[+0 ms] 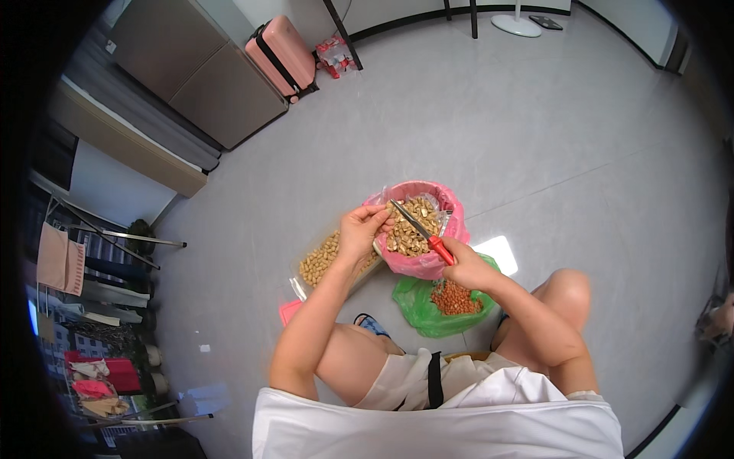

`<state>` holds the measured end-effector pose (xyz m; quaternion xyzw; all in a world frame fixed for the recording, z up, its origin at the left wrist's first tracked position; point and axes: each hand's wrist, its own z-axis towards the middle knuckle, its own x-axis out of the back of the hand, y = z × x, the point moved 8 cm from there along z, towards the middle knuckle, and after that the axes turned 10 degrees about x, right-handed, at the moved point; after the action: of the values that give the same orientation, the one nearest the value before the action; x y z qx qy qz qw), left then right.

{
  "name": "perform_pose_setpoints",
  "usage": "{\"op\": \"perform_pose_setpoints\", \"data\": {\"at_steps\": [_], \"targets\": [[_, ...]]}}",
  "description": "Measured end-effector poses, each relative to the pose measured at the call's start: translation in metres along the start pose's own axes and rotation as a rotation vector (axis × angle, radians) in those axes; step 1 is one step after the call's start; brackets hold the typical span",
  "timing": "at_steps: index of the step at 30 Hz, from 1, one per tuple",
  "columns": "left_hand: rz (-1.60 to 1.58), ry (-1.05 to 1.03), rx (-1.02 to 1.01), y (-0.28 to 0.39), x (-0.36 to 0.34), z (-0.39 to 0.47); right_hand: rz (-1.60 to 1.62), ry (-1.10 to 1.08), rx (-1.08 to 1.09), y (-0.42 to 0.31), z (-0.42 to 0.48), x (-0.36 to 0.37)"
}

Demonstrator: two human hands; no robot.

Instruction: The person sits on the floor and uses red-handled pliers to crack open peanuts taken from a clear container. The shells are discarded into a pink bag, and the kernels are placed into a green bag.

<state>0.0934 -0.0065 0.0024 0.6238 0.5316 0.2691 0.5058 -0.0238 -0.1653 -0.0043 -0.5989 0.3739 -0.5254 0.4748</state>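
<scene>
My left hand (pixel 362 228) is above the left rim of a bin lined with a pink plastic bag (pixel 421 268). Its thumb and fingertips pinch a small tan thing, apparently a peanut, mostly hidden by the fingers. My right hand (pixel 467 265) grips a red-handled metal tool (pixel 440 248), scissors or long-nosed pliers, whose tip reaches the left fingertips. Split peanut shells (pixel 414 229) fill the bin beneath both hands. Unshelled peanuts (pixel 319 261) lie in a clear plastic box partly covered by my left forearm. Closer to me, reddish peanut kernels (pixel 456 299) rest in an open green plastic bag (pixel 421 312).
My knees flank the green bag, with a blue slipper (pixel 373 324) at the left. A pink-red object (pixel 291 311) lies beside my left forearm. Farther off stand a pink suitcase (pixel 284 54), a grey refrigerator (pixel 198 72) and a drying rack (pixel 123 234) with laundry.
</scene>
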Motion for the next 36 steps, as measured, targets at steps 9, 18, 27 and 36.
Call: {"op": "perform_pose_setpoints", "data": {"at_steps": [9,18,27,36], "targets": [[0.056,0.058,-0.095,-0.001,-0.015,-0.005,-0.055,0.005,0.005,-0.002,-0.006,0.007],[-0.057,0.087,0.024,-0.012,-0.012,-0.001,-0.064,-0.012,-0.04,-0.001,0.001,0.0],[-0.261,0.038,0.109,-0.02,-0.005,0.003,-0.018,-0.009,-0.109,-0.02,0.0,0.002],[-0.468,0.075,0.081,-0.035,-0.001,0.015,-0.179,0.019,0.039,-0.008,0.005,0.002]]}}
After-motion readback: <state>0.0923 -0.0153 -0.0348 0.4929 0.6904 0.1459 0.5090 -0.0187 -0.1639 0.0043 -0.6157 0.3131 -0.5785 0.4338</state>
